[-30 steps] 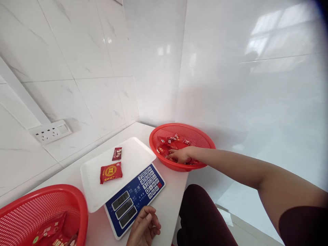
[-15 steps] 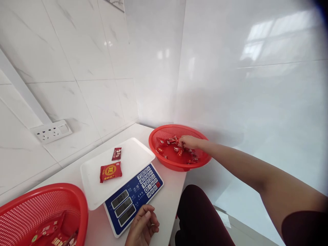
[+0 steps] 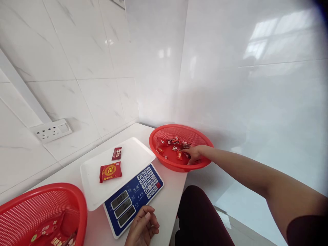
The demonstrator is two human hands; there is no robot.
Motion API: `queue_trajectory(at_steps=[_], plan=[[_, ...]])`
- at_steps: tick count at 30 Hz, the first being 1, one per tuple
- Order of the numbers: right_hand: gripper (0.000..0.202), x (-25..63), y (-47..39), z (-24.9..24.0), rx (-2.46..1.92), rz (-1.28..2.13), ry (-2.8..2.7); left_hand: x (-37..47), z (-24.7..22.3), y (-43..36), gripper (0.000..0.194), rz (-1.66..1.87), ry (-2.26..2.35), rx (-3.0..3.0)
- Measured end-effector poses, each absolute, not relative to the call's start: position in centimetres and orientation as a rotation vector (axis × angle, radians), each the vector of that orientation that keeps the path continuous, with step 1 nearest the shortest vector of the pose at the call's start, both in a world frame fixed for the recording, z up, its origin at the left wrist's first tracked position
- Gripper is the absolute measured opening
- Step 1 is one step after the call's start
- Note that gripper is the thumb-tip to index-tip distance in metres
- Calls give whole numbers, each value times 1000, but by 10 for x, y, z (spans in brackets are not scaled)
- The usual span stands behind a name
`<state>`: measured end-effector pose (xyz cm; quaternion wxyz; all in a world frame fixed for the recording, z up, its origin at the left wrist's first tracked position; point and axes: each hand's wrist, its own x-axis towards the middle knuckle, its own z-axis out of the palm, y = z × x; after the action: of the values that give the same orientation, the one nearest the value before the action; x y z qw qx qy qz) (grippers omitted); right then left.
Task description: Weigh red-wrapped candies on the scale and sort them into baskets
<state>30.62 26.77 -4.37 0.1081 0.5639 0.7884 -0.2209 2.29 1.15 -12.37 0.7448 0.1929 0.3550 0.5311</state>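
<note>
Where candies (image 3: 179, 155) lie in the right basket (image 3: 208, 140), at the tabletop's (image 3: 173, 196) far right corner, the right hand (image 3: 194, 154) reaches among them, fingers parted; whether it grips one, I cannot tell. Beside it, the scale (image 3: 139, 191) carries a large packet (image 3: 110, 172) and a small packet (image 3: 117, 153). The left hand (image 3: 144, 223), loosely half open, is near the scale's front edge. The left basket (image 3: 82, 208) stands leftward.

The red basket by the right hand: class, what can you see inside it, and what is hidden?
Small red wrapped packets lie scattered in the red basket. The right hand reaches among them; whatever is beneath its palm is covered.
</note>
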Motion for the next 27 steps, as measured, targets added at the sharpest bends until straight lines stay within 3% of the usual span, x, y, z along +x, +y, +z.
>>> queue_trajectory(at_steps=[6,15,22,27], plan=[[42,297,267,-43,1597,-663,2377,23,-123,11,27,1171,767,437],[22,294,263,-16,1725,-745,2641,24,-125,12,29,1179,752,428],[30,296,261,-18,1633,-862,2586,24,-124,10,28,1182,759,450],[74,281,256,-35,1534,-790,2454,24,-124,10,27,1182,755,457]])
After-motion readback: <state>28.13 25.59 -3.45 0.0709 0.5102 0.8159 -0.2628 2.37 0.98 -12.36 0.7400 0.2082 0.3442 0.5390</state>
